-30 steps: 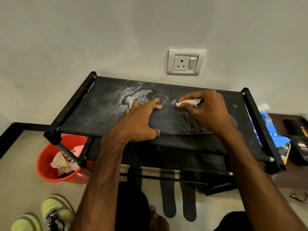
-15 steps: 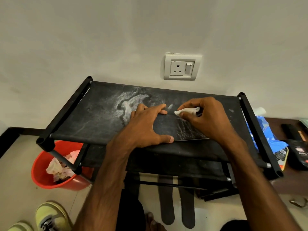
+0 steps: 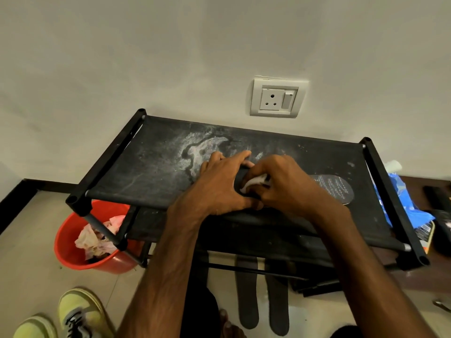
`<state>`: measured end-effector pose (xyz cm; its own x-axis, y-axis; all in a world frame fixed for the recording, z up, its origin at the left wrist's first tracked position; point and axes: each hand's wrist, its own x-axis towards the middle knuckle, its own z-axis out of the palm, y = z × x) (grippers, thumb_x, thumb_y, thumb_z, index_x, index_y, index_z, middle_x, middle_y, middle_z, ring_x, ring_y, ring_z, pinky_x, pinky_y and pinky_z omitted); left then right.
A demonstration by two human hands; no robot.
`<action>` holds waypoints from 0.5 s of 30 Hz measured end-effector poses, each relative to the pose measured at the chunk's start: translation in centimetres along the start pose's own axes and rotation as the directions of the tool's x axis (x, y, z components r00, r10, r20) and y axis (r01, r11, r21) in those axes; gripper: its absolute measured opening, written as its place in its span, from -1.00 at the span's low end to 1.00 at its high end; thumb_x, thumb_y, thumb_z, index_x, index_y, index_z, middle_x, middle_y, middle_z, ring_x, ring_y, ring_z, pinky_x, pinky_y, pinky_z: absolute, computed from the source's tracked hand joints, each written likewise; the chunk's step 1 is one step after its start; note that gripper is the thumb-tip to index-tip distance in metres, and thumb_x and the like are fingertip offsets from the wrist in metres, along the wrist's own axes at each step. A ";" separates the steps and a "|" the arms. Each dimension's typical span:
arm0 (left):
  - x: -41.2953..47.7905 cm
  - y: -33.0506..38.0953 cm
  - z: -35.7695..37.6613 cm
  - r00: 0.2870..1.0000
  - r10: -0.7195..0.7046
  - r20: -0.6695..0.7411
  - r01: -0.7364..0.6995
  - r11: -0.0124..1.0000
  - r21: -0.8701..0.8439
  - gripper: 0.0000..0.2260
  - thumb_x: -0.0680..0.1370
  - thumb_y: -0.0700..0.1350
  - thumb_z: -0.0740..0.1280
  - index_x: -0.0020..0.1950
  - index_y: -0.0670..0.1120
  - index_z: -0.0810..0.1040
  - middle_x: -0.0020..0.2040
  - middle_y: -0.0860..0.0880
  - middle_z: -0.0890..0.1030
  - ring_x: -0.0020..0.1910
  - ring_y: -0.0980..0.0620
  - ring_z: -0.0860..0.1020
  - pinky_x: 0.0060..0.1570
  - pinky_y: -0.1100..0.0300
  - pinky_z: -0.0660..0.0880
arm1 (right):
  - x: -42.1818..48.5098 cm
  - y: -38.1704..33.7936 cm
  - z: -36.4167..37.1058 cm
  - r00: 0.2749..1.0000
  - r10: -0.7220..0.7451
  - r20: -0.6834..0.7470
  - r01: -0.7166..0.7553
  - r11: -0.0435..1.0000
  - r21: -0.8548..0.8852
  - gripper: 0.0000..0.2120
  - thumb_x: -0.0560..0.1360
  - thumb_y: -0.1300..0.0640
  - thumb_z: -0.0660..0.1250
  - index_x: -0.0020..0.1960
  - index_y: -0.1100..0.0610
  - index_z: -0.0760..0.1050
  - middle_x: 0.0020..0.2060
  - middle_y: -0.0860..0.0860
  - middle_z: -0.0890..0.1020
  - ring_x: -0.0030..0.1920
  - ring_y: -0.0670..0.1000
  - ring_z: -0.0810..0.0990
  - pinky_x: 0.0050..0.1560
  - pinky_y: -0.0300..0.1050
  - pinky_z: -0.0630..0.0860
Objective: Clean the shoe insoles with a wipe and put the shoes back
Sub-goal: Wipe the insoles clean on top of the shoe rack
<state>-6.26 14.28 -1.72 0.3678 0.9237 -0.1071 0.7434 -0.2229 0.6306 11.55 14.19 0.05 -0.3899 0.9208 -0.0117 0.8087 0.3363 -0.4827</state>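
Thin insole (image 3: 334,189) looked floppy and slidey, so left hand (image 3: 219,189) pinned it flat, fingers spread; right hand (image 3: 283,186), at its 3 o'clock, pinched the wipe (image 3: 253,182).

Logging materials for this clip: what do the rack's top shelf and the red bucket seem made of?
Top shelf: likely black fabric, matte, stretched flat, holding whitish dusty stains. Red bucket: probably moulded plastic, smooth with a slight sheen on its rim.

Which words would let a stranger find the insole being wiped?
Find the black fabric shoe rack under the wall socket. On its top shelf, under a white wipe, lies a dark insole. Unlike the plain insoles on the floor, its exposed end shows a white dotted pattern.
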 end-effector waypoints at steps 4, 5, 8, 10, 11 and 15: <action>0.0 -0.1 0.2 1.000 0.014 -0.016 -0.014 1.000 0.001 -0.01 0.31 0.23 0.58 0.60 0.16 0.12 0.16 0.48 0.30 0.44 -0.02 0.16 0.39 -0.01 0.20 | -0.1 1.6 -0.7 0.983 0.131 -0.126 -0.132 0.991 -0.001 -0.81 0.52 0.14 0.47 0.09 -0.08 0.72 -0.02 0.00 0.73 -0.02 0.03 0.68 0.04 0.08 0.65; 0.0 0.0 0.3 1.000 0.018 -0.020 -0.018 1.000 0.001 -0.01 0.31 0.23 0.58 0.61 0.16 0.11 0.16 0.49 0.31 0.42 0.00 0.16 0.35 0.03 0.19 | -0.1 1.7 -0.8 0.976 0.155 -0.150 -0.160 0.987 -0.021 -0.81 0.52 0.11 0.46 0.10 -0.09 0.71 -0.01 0.00 0.73 0.00 0.05 0.68 0.06 0.10 0.65; 0.1 -0.1 0.4 0.999 0.004 -0.033 -0.004 1.000 -0.024 0.00 0.31 0.19 0.59 0.61 0.17 0.09 0.13 0.32 0.32 0.25 0.11 0.14 0.26 0.07 0.19 | -0.1 0.5 0.0 0.985 0.101 -0.137 -0.109 0.992 -0.055 -0.80 0.51 0.14 0.43 0.09 -0.07 0.71 -0.02 0.02 0.73 -0.03 0.08 0.68 0.01 0.12 0.65; 0.1 -0.1 0.3 0.999 -0.021 -0.032 0.020 1.000 -0.022 -0.03 0.34 0.10 0.58 0.60 0.19 0.09 0.12 0.12 0.23 0.29 0.00 0.20 0.30 0.01 0.25 | 0.0 -0.8 0.8 0.995 0.030 -0.092 -0.032 0.999 -0.015 -0.78 0.46 0.18 0.42 0.06 -0.02 0.71 -0.09 0.03 0.73 -0.12 0.07 0.68 -0.07 0.12 0.66; 0.1 -0.1 0.3 0.999 -0.025 -0.026 0.024 1.000 -0.012 -0.05 0.35 0.05 0.57 0.60 0.19 0.08 0.14 0.08 0.21 0.34 -0.07 0.23 0.33 -0.02 0.27 | 0.1 -1.2 1.1 0.996 0.017 -0.088 -0.020 1.000 -0.025 -0.77 0.44 0.17 0.41 0.05 -0.03 0.71 -0.11 0.02 0.73 -0.15 0.07 0.68 -0.10 0.12 0.66; 0.1 -0.1 0.4 0.998 -0.061 0.022 0.062 0.998 -0.023 0.05 0.30 0.22 0.59 0.61 0.21 0.01 0.41 -0.04 0.23 0.46 -0.17 0.17 0.43 -0.18 0.26 | 0.7 -0.7 0.5 0.973 0.109 -0.202 -0.136 0.983 -0.125 -0.73 0.45 0.05 0.43 0.10 -0.21 0.70 -0.11 -0.03 0.73 -0.11 0.08 0.67 -0.08 0.04 0.64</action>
<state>-6.08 14.30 -2.11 0.3335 0.9286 -0.1624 0.7515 -0.1579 0.6406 10.52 14.48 -0.02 -0.2019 0.9728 0.1133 0.9027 0.2297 -0.3637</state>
